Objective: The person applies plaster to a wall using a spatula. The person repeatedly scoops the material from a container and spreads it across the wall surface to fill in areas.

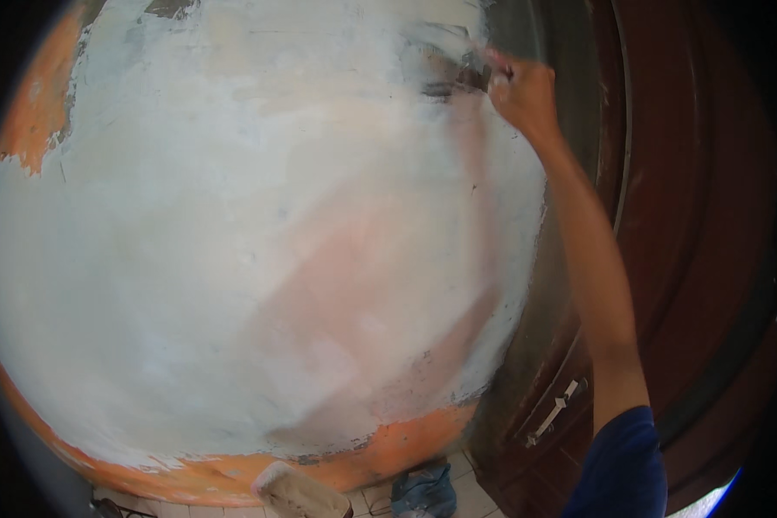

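Note:
With my right arm stretched up, my right hand (525,93) is closed around the handle of a putty knife (470,76). Its dark blade, partly smeared by motion, lies at the upper right of a wall (207,216) coated in whitish filler. Around the blade the coat looks darker and streaked. A soft reddish shadow falls across the middle of the wall. My left hand does not show.
Orange paint (39,108) borders the white coat at left and below. To the right are a bare grey strip (527,363) and a dark red door (699,190) with a metal handle (559,406). A putty-smeared tub (302,495) and a blue bag (425,492) sit on floor tiles.

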Demonstrator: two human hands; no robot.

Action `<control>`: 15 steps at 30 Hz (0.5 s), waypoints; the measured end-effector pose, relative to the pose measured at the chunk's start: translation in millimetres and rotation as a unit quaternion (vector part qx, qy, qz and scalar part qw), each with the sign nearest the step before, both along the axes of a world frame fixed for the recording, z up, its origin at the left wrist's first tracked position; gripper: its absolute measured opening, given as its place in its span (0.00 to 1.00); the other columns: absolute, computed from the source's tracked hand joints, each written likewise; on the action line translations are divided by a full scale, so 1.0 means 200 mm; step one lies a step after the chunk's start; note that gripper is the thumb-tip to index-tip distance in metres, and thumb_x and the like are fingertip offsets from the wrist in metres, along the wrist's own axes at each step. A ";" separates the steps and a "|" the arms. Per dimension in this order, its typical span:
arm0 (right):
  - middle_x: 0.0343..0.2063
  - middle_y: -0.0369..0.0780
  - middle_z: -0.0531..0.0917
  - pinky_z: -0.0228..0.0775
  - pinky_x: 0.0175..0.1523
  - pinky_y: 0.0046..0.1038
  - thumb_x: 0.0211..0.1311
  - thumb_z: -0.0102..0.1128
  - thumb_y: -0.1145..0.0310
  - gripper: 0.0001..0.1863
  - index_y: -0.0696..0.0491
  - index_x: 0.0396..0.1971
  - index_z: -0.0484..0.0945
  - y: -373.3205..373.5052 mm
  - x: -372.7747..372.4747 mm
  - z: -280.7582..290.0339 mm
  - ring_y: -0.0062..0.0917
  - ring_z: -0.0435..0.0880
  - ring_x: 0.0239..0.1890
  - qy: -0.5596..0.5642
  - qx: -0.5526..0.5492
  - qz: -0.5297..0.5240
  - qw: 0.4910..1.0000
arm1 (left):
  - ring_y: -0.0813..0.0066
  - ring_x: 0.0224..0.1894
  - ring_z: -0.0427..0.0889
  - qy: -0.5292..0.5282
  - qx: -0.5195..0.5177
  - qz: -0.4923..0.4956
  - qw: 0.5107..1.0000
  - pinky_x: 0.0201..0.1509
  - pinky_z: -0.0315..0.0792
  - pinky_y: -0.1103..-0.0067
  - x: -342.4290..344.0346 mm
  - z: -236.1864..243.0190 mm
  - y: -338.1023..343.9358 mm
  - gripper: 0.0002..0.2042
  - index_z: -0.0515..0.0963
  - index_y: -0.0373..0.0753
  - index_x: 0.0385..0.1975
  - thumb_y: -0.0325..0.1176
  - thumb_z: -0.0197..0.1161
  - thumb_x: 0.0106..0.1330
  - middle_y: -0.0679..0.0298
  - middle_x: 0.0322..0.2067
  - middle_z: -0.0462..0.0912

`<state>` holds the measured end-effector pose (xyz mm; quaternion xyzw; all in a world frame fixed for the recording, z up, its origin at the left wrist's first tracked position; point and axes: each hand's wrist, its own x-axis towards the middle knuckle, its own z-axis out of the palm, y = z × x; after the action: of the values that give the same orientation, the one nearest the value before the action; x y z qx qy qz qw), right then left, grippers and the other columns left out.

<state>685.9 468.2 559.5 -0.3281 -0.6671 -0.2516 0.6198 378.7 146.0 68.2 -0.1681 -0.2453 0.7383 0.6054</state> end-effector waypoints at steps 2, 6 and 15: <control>0.32 0.48 0.82 0.75 0.40 0.31 0.40 0.53 0.76 0.25 0.48 0.45 0.79 0.06 -0.01 0.12 0.41 0.82 0.29 -0.021 0.080 -0.018 0.996 | 0.73 0.52 0.74 0.141 -0.148 0.076 0.976 0.60 0.67 0.69 -0.01 -0.12 -0.06 0.25 0.72 0.38 0.50 0.36 0.68 0.51 0.65 0.47 0.78; 0.28 0.50 0.81 0.75 0.40 0.33 0.39 0.55 0.74 0.26 0.54 0.46 0.78 0.37 -0.21 0.00 0.42 0.81 0.29 -0.093 0.159 -0.058 0.981 | 0.71 0.53 0.74 0.293 -0.194 0.118 0.929 0.61 0.66 0.67 0.05 -0.06 -0.13 0.25 0.72 0.39 0.51 0.39 0.67 0.53 0.64 0.49 0.77; 0.26 0.52 0.80 0.72 0.41 0.35 0.33 0.59 0.74 0.31 0.53 0.48 0.77 0.19 -0.26 -0.36 0.43 0.80 0.28 -0.241 -0.025 -0.064 0.968 | 0.69 0.53 0.74 0.217 -0.177 0.098 0.955 0.62 0.63 0.65 -0.02 -0.07 -0.02 0.23 0.73 0.39 0.49 0.44 0.63 0.56 0.66 0.48 0.78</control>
<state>634.2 506.7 486.6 -0.3151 -0.7804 -0.3454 0.4151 375.2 142.0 53.6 -0.0840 0.0116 0.8441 0.5294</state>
